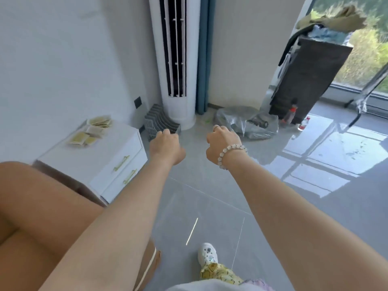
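Note:
Both my arms stretch forward over a grey tiled floor (210, 206). My left hand (165, 143) is seen from the back, its fingers curled under, and nothing shows in it. My right hand (222, 141) has a white bead bracelet at the wrist and a ring on one finger; its fingers are curled too and hold nothing visible. The two hands hang apart in the air, side by side, touching nothing.
A white drawer cabinet (94, 162) with several yellow sachets (90, 132) stands left, beside a tan leather seat (31, 217). Ahead are a tall white air conditioner (176, 59), a grey rack (159, 120), a plastic-wrapped bundle (245, 122), a dark cabinet (304, 80) and a window.

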A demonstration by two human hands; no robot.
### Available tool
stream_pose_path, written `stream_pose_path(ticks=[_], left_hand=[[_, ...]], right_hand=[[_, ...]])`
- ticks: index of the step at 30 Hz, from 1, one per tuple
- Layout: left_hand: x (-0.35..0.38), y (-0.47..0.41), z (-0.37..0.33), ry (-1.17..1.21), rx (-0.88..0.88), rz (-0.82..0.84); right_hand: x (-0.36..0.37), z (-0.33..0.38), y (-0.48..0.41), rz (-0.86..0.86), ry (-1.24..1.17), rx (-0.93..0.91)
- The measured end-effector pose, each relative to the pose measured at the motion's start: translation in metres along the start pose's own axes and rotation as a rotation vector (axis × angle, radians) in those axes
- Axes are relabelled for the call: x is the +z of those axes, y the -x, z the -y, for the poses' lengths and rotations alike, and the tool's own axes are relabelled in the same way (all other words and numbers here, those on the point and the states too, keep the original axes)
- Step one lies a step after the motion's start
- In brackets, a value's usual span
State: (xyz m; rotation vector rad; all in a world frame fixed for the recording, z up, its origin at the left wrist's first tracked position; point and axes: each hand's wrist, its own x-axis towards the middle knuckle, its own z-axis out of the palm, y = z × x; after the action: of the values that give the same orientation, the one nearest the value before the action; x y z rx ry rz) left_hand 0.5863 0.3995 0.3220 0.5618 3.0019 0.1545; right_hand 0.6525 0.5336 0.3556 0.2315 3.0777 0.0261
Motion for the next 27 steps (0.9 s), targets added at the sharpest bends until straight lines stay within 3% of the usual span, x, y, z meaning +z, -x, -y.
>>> stream_pose_path(ticks=[7, 14, 20, 27], left_hand=[[-0.016, -0.078, 0.033, 0.012, -0.240, -0.057], [-0.006, -0.099, 0.105, 0.001, -0.494, 0.024], [-0.008, -0.135, 0.164, -0.046, -0.572, 0.067], [-0.016, -0.189, 0.252, 0.002, -0.683, -0.012]], right_hand=[[-0.015, 0.003, -0.131, -0.001, 0.033, -0.227], [0.002, 0.069, -0.203, 0.082, 0.025, -0.459], [0.007, 0.128, -0.267, 0.121, 0.059, -0.572], [0.000, 0.213, -0.346, 0.099, 0.043, -0.658]])
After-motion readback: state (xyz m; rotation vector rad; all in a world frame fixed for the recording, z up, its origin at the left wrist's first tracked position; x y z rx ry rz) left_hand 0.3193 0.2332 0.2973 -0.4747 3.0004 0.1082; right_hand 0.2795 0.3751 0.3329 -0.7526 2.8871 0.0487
